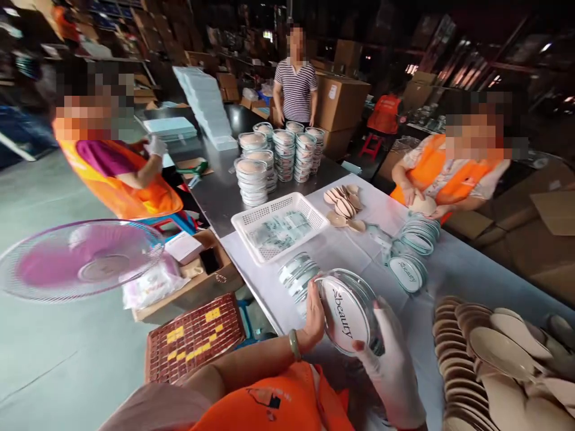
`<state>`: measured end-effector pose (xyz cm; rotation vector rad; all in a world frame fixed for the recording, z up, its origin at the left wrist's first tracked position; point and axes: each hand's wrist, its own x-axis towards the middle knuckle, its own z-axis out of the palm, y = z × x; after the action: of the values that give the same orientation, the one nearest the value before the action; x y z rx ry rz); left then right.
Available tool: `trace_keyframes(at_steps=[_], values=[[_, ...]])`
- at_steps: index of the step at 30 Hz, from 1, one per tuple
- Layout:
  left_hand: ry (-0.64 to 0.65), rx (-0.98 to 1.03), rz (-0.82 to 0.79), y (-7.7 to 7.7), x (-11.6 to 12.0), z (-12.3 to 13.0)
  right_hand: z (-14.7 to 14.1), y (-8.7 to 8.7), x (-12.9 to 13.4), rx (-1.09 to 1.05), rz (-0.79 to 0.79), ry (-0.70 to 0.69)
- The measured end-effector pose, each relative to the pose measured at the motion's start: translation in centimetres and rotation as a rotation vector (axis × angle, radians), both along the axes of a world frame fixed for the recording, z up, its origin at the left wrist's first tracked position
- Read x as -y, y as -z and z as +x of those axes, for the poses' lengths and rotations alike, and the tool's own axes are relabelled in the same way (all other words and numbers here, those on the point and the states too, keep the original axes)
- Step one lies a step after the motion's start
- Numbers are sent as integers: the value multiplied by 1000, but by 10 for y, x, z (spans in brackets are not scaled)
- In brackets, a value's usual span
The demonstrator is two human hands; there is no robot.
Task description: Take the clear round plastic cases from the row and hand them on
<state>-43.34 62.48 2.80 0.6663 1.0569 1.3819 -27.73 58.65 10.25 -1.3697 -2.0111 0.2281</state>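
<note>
Between my two hands is a stack of clear round cases (345, 312), tilted on its side, the front one showing a white label that reads "beauty". My left hand (313, 320), bare with a green bangle at the wrist, presses flat against the stack's left side. Wrapped round its right side is my right hand (389, 353), in a white glove with bare fingertips, thumb on the label's edge. Just behind my left hand lies another row of clear cases (300, 275). Beige cups (476, 359) are piled at the lower right.
A white basket (281, 228) holds clear packets. Stacked cases (251, 179) stand behind it. More labelled cases (406, 272) and beige cups (345, 206) lie on the table. People in orange vests sit left and right. A fan (81, 260) and a carton (193, 281) are at left.
</note>
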Motion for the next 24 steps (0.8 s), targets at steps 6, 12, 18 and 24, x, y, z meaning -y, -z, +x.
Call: trace_keyframes(at_steps=[6, 12, 18, 24], values=[[165, -266, 89, 22, -21, 42, 89, 29, -71, 15, -18, 216], [397, -686, 191, 39, -48, 27, 177, 93, -214, 291, -262, 477], [686, -824, 302, 52, -37, 55, 184, 143, -239, 265, -329, 591], [1045, -997, 660, 67, -31, 123, 196, 162, -53, -114, -394, 585]])
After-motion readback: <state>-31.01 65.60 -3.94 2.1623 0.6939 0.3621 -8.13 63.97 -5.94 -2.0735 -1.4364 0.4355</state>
